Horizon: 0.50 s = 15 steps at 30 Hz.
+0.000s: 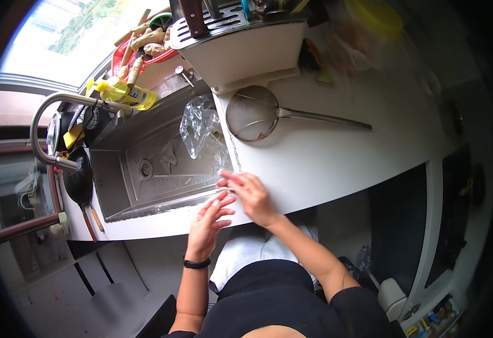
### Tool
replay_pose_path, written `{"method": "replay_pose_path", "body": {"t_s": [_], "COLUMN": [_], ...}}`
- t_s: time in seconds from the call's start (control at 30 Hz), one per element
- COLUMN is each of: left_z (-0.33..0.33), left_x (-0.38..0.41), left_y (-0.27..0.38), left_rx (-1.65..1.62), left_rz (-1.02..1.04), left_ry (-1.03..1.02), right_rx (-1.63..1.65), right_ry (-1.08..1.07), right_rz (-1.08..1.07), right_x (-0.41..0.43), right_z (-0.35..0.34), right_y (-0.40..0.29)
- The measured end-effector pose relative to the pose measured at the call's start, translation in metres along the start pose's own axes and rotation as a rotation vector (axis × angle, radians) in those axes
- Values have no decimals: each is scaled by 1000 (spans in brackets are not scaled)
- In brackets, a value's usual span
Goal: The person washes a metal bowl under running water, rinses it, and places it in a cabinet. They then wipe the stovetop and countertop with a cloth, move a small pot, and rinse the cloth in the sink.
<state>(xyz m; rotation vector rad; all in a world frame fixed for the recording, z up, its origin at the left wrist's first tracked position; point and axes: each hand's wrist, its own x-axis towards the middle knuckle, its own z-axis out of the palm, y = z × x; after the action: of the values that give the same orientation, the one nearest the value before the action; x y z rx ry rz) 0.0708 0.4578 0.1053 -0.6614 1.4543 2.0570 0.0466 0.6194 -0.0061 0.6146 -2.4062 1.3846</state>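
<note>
My left hand (207, 219), with a black band on its wrist, is raised over the front edge of the counter. Its fingers are spread and nothing shows in them. Close beside it, my right hand (253, 198) hovers at the sink's front right corner, its fingers bent and blurred by motion. Whether those fingers hold anything small cannot be made out. Beyond the hands, a clear plastic bag (199, 126) hangs into the right end of the steel sink (111, 181). A long-handled fine-mesh strainer (253, 114) lies on the white counter (314, 164) to the right.
A curved tap (39, 126) arches over the sink's left side. Behind stand a yellow soap bottle (132, 95), a red basket (117, 63) with ginger and a white knife holder (242, 55). A black wok or ladle-like utensil (77, 177) rests left of the sink.
</note>
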Motion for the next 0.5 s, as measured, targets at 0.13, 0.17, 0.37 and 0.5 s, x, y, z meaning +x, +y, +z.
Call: {"method": "replay_pose_path", "body": {"t_s": [0.13,0.17,0.37,0.5], "left_z": [-88,-99,-95,-99], "left_x": [-26,-29,-31,-45], "left_y": [-4,-6,-9,-26], "left_rx": [-43,-51,-159,-195], "left_rz": [-11,-12,42,10], "left_ry": [164,196,211,252], "right_rx": [332,203,-769,-679], "right_ry": [318,411,434,275], "right_rz": [406,410,459,422], "right_x": [-20,-25,-129,-101], "right_z": [-131,-167,-232,-76], "right_y": [20,39,131,21]}}
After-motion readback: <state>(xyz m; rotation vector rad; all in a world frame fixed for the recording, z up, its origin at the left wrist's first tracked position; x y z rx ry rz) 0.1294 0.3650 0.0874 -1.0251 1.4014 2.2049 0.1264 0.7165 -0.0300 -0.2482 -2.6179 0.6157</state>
